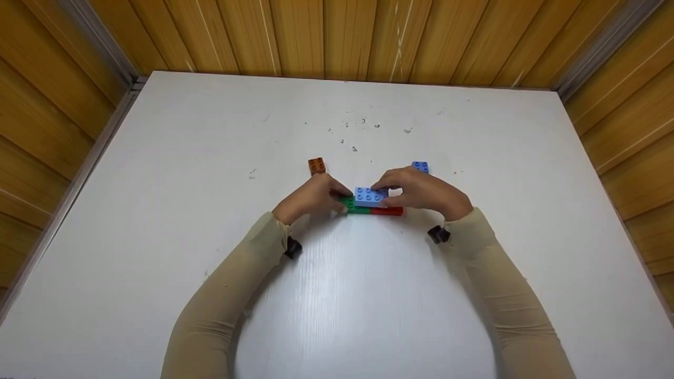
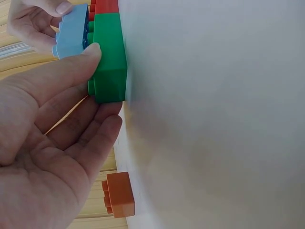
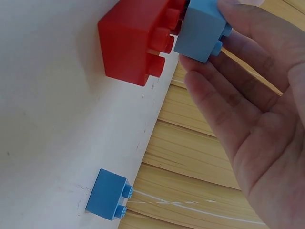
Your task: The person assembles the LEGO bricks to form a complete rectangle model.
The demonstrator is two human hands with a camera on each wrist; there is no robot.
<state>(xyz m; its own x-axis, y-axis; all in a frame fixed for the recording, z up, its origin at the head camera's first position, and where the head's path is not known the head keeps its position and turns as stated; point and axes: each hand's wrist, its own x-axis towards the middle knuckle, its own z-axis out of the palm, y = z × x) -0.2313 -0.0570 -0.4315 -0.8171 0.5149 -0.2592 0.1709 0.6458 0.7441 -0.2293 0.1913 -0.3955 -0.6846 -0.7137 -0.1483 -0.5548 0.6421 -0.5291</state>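
Note:
A green brick [image 1: 358,210] and a red brick [image 1: 388,211] lie end to end on the table, studs up. My left hand [image 1: 311,199] pinches the green brick's left end, thumb at the near side and fingers behind. Over the joint between the two sits a light blue brick [image 1: 370,196]. My right hand [image 1: 424,192] pinches that blue brick by its right end. In the right wrist view, the blue brick [image 3: 201,29] stands at the red brick's studs [image 3: 156,64]; whether it is fully seated I cannot tell.
An orange-brown brick [image 1: 316,165] lies beyond my left hand. Another blue brick [image 1: 420,166] is behind my right hand, partly hidden by it. The white table [image 1: 337,295] ends at wood-patterned walls [image 1: 347,37] at the back.

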